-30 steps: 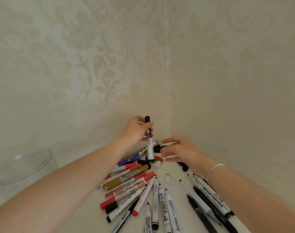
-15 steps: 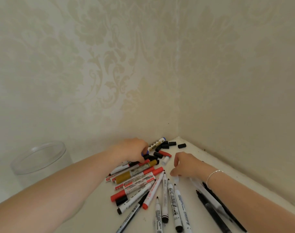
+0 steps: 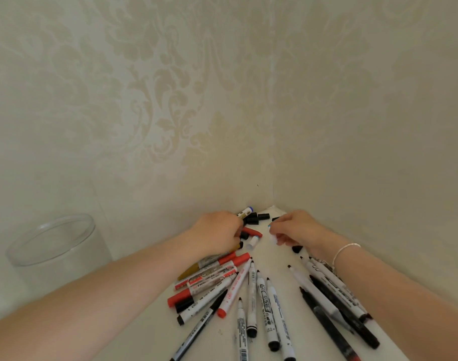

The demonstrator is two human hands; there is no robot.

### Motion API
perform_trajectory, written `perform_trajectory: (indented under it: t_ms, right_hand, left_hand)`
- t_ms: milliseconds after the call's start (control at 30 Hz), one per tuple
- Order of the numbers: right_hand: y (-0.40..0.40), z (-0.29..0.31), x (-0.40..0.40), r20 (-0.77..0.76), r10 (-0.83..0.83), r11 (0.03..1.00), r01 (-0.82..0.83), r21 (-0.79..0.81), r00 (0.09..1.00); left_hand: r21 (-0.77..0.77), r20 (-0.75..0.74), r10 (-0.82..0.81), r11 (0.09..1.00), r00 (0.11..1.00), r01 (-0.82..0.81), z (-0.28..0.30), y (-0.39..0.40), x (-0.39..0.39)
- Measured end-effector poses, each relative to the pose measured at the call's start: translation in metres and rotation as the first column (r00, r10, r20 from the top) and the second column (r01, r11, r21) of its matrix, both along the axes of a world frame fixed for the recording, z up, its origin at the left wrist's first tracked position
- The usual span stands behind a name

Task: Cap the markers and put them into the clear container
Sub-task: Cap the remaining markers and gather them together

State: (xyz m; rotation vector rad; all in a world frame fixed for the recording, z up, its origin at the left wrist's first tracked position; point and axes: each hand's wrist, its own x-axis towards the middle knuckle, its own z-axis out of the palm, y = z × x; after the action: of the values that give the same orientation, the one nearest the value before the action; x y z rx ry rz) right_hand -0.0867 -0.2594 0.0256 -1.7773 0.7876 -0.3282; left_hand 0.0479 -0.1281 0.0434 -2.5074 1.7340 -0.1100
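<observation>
Two hands at far corner: our left hand (image 3: 217,234) curled down over marker pile (image 3: 222,277), hold unclear; right hand (image 3: 295,230) pinches white cap (image 3: 273,238). Clear container (image 3: 53,246) well left, nearer left hand.

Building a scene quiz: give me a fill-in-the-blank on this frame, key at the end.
1. The clear container stands to the ____ of the marker pile.
2. The bracelet is on the ____ wrist.
3. The loose cap between the hands is ____ in colour.

Missing words: left; right; red
</observation>
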Motion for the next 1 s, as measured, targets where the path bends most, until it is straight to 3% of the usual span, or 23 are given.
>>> perform_trajectory:
  t_ms: [100, 200, 267, 400, 600, 867, 1000]
  right_hand:
    - [-0.008, 0.004, -0.011, 0.073, -0.044, 0.997, 0.039, 0.069, 0.996]
    - [-0.013, 0.007, -0.026, 0.093, -0.053, 0.993, 0.043, 0.106, 0.994]
    - [-0.015, 0.007, -0.036, 0.107, -0.071, 0.989, 0.057, 0.133, 0.992]
    - [-0.02, 0.004, -0.054, 0.126, -0.118, 0.983, 0.097, 0.157, 0.985]
    - [-0.026, -0.001, -0.075, 0.136, -0.159, 0.975, 0.134, 0.176, 0.978]
    - [-0.029, -0.003, -0.083, 0.156, -0.16, 0.972, 0.128, 0.199, 0.975]
    - [-0.029, -0.003, -0.082, 0.179, -0.172, 0.967, 0.131, 0.219, 0.969]
  left_hand:
    - [-0.023, -0.229, -0.028, 0.999, 0.973, 0.023, -0.004, -0.009, -0.021]
    - [-0.039, -0.465, -0.052, 0.999, 0.884, 0.038, -0.01, -0.018, -0.038]
    - [-0.054, -0.534, -0.094, 0.996, 0.841, 0.076, -0.015, -0.023, -0.052]
    - [-0.094, -0.449, -0.28, 0.959, 0.848, 0.267, -0.027, -0.03, -0.076]
    - [-0.049, -0.176, -0.523, 0.851, 0.834, 0.523, -0.035, -0.037, -0.095]
    - [0.032, -0.051, -0.549, 0.834, 0.834, 0.551, -0.037, -0.041, -0.089]
    - [-0.017, -0.003, -0.551, 0.834, 0.834, 0.551, -0.03, -0.037, -0.077]
